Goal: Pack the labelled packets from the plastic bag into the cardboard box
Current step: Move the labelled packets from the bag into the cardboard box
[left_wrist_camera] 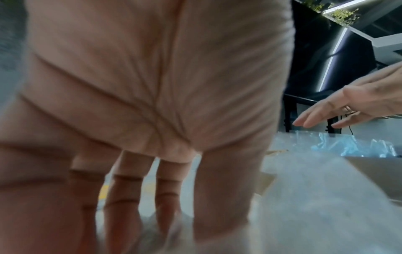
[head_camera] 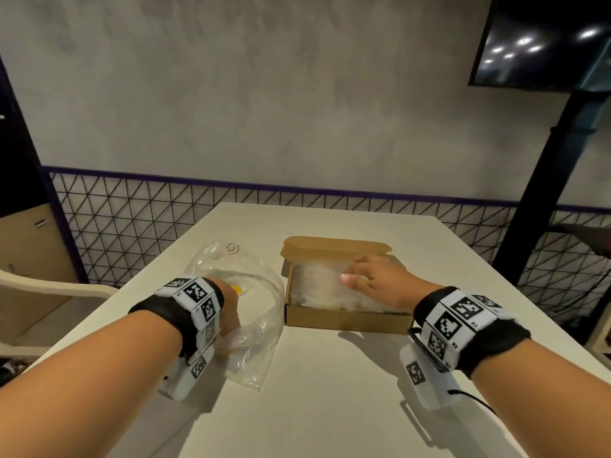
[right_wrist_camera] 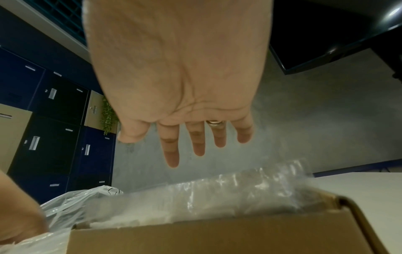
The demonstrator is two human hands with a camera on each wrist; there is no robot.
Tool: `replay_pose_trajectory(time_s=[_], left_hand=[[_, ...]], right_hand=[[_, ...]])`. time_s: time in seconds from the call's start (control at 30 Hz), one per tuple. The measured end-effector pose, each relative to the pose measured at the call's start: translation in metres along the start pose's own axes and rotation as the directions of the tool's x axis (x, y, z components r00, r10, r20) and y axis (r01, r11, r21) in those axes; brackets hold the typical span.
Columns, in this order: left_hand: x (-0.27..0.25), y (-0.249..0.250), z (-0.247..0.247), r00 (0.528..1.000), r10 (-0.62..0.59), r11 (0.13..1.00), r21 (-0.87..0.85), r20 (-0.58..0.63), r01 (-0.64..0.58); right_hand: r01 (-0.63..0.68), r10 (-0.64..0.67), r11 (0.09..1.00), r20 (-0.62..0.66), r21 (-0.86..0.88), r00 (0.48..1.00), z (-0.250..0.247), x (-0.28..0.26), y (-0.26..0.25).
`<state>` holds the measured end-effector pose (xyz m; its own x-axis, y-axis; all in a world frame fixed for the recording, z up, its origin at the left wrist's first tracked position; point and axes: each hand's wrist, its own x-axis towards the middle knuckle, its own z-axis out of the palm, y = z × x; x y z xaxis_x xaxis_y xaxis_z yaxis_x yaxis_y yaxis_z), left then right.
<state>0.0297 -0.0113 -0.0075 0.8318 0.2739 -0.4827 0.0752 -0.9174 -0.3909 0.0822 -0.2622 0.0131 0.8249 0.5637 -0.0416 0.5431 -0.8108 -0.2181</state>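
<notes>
Clear plastic bag [head_camera: 246, 302] lies on the counter [head_camera: 330, 391] just left of the cardboard box [head_camera: 347, 317], my left hand [head_camera: 228, 309] reaching in, grip hidden, while my right hand [head_camera: 377, 279] spreads flat-fingered, empty, over the packets [head_camera: 317, 285] filling the box.

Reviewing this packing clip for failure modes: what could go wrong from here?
1. The packets stand above the cardboard box rim, so the lid may not close flat.
2. The left hand is inside the limp plastic bag, which may drag along as it pulls out.
3. The right hand hovers open; packets could spring up.
</notes>
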Motion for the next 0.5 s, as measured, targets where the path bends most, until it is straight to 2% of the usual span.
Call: replay_pose_trajectory(time_s=[0.07,0.13,0.2,0.27,0.37,0.43,0.5], left_hand=[[-0.001,0.001,0.001,0.999,0.033,0.999,-0.028,-0.006,-0.033],[-0.005,-0.001,0.001,0.997,0.053,0.996,-0.068,-0.065,-0.057],[-0.006,-0.005,-0.001,0.984,0.050,0.992,-0.109,-0.173,-0.070],[-0.005,-0.013,-0.007,0.952,0.011,0.970,-0.230,-0.305,-0.084],[-0.013,-0.024,-0.025,0.838,-0.089,0.850,-0.479,-0.538,-0.218],[-0.024,-0.026,-0.040,0.749,-0.113,0.777,-0.528,-0.653,-0.344],[-0.036,-0.023,-0.053,0.684,-0.097,0.727,-0.521,-0.723,-0.447]], right_hand=[[0.003,-0.003,1.000,0.002,0.001,1.000,-0.001,-0.002,0.000],[0.007,-0.007,1.000,0.009,-0.003,1.000,-0.002,-0.004,0.000],[0.007,-0.007,1.000,0.013,-0.011,1.000,-0.002,-0.005,0.001],[0.004,-0.004,1.000,0.018,-0.006,1.000,-0.004,-0.006,-0.001],[0.022,-0.021,0.999,-0.028,0.040,0.999,-0.009,-0.009,-0.008],[0.030,-0.022,0.996,-0.102,0.083,0.995,-0.013,-0.010,-0.015],[0.041,-0.023,0.994,-0.176,0.099,0.984,-0.018,-0.011,-0.023]])
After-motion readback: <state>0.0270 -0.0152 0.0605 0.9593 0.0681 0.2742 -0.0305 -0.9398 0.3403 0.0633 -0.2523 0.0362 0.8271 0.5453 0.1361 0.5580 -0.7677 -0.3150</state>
